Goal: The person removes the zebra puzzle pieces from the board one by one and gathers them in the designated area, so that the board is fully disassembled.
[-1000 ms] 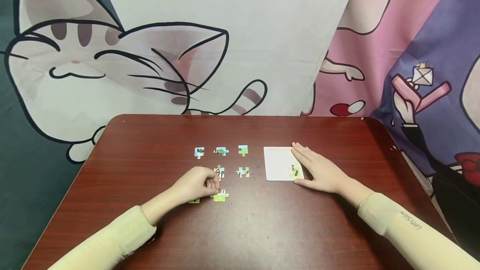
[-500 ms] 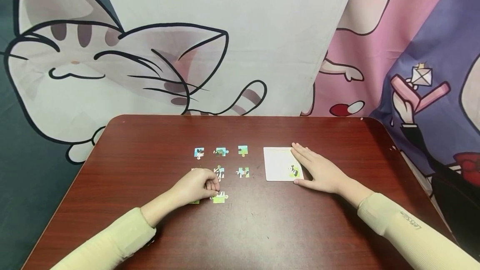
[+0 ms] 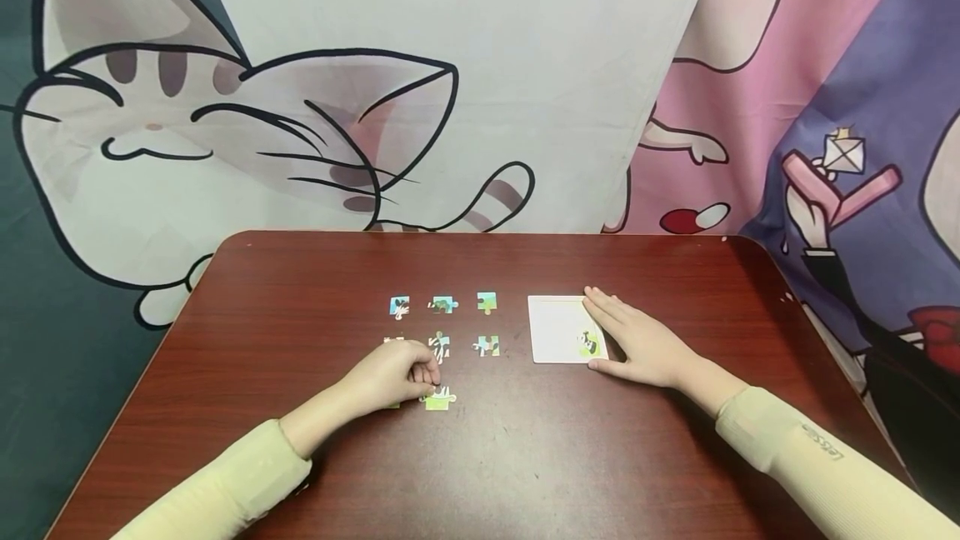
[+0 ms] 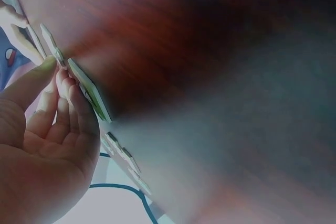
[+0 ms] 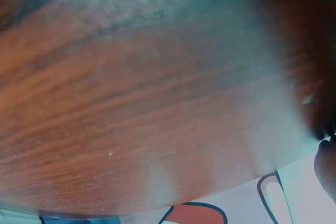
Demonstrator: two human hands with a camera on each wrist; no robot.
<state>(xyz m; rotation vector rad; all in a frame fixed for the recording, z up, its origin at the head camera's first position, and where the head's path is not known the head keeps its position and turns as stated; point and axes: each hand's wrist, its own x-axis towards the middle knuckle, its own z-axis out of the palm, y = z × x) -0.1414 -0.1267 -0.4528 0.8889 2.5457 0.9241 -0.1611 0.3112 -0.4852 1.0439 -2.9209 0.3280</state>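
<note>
My left hand [image 3: 393,375], fingers curled, pinches the left end of a green-and-white jigsaw piece [image 3: 438,399] in the nearest row. In the left wrist view, thumb and fingertips meet at that jigsaw piece [image 4: 51,43]. A green-edged piece [image 4: 89,90] lies beside the fingers, mostly hidden under the hand in the head view. Flat with fingers spread, my right hand [image 3: 637,342] rests on the right edge of a white square card [image 3: 553,330] with a small panda picture. Just part of the right hand [image 5: 326,169] shows at the right wrist view's edge.
Several jigsaw pieces lie in spaced rows: a back row with a blue-and-white piece [image 3: 399,307], a middle piece [image 3: 442,304] and a green one [image 3: 487,302]. The middle row holds two visible pieces [image 3: 439,347] and one partly covered. A brown table [image 3: 525,473] stands before a cartoon curtain.
The pinched jigsaw piece has slid slightly toward the person along with the left hand. The right hand and the card stay in place.
</note>
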